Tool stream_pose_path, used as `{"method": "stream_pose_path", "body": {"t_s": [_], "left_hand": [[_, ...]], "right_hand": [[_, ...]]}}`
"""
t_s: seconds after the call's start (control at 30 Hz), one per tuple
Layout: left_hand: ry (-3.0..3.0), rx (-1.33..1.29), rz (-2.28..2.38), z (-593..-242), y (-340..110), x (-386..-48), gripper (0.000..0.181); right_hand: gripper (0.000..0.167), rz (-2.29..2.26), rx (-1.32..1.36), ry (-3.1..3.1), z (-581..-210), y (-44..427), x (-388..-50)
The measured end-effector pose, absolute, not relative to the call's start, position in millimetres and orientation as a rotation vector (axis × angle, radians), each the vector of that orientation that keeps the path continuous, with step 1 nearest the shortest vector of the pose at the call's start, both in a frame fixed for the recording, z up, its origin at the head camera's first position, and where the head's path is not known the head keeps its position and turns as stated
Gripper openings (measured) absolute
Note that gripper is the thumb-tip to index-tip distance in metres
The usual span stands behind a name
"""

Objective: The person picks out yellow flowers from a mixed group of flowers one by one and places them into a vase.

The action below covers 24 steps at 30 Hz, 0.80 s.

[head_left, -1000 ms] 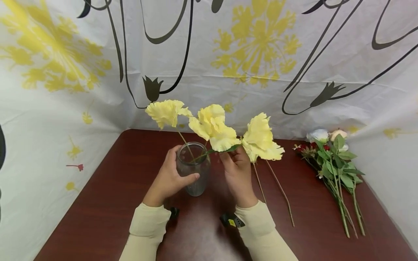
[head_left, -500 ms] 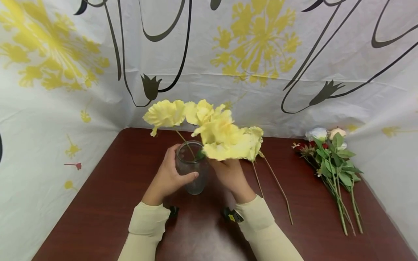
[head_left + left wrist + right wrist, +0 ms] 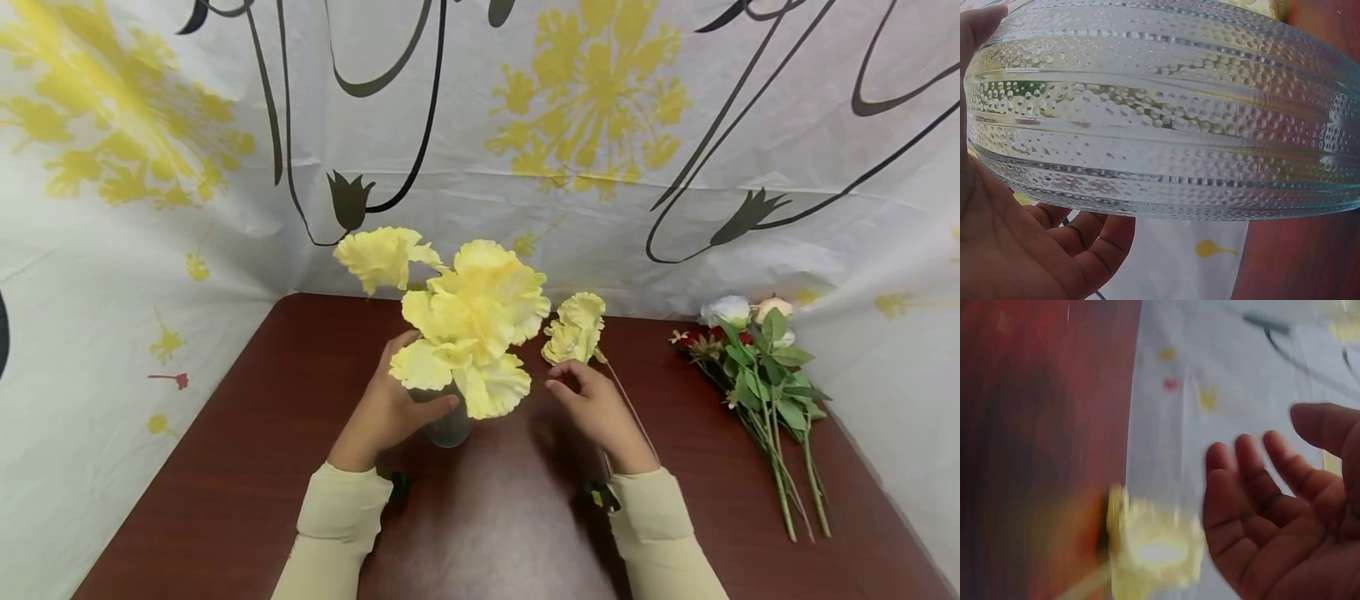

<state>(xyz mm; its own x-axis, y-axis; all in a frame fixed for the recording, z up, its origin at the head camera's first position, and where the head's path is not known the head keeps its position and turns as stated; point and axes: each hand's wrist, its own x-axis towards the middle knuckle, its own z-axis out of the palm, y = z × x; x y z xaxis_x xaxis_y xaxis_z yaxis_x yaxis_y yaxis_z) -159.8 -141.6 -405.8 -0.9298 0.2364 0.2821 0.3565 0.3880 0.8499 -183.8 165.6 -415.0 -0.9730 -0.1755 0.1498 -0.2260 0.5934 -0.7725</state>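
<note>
My left hand grips a clear glass vase, fingers round its far left side and thumb across the front. Up close in the left wrist view, the dimpled, ribbed glass shows blurred green stems through it. Large yellow artificial flowers lean over the mouth and hide it. Another yellow bloom stands out to the left. The right hand hangs with loosely bent fingers and nothing in them. Just beyond its fingertips, a yellow flower lies on the table, part of its stem behind the hand.
A bunch of white, peach and red flowers with green leaves lies at the right of the dark red table. White cloth with yellow and black plant prints hangs behind and at both sides.
My right hand has brought a yellow flower left over the vase, let it go and drawn back to the right. The left hand keeps its grip on the vase.
</note>
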Motion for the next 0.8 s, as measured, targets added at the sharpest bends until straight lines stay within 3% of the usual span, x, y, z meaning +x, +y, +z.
{"method": "stream_pose_path", "body": {"t_s": [0.4,0.8], "left_hand": [[-2.512,-0.528,-1.565,-405,-141,-162,0.082],[-2.518,-0.527,-1.527,-404,-139,-161,0.081]], "right_hand": [[0.028,1.024,0.015,-2.981,-424,239,-182],[0.034,0.993,0.285,-3.026,-437,219,-189]]}}
